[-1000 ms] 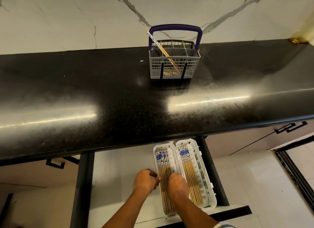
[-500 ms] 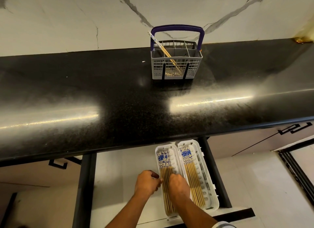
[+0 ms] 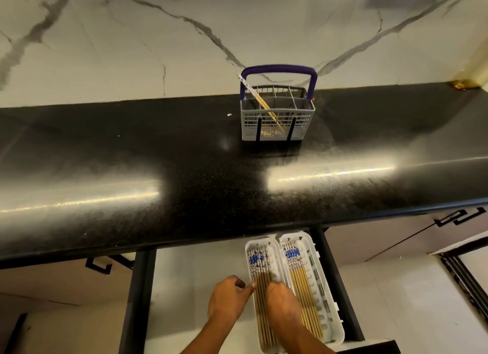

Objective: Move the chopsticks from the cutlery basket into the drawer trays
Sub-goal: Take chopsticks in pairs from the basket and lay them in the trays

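Note:
A grey cutlery basket point(image 3: 277, 121) with a purple handle stands at the back of the black counter. A pair of chopsticks point(image 3: 260, 102) leans in its left side. Below the counter edge, two white trays lie side by side in the open drawer. The left tray point(image 3: 260, 244) holds several chopsticks point(image 3: 260, 264), and the right tray point(image 3: 317, 277) holds another row of chopsticks point(image 3: 297, 266). My right hand point(image 3: 281, 301) is on the left tray's chopsticks, fingers curled down over them. My left hand point(image 3: 228, 298) is beside that tray, one finger touching the bundle's left side.
The black counter point(image 3: 184, 182) overhangs the far end of the drawer. The drawer's white floor point(image 3: 190, 274) lies left of the trays, between black drawer rails. Cabinet fronts with black handles flank the drawer, and a marble wall rises behind the counter.
Both hands stay at the left tray's chopsticks with small shifts. My left hand has stretched a finger to the bundle. The view has tilted slightly.

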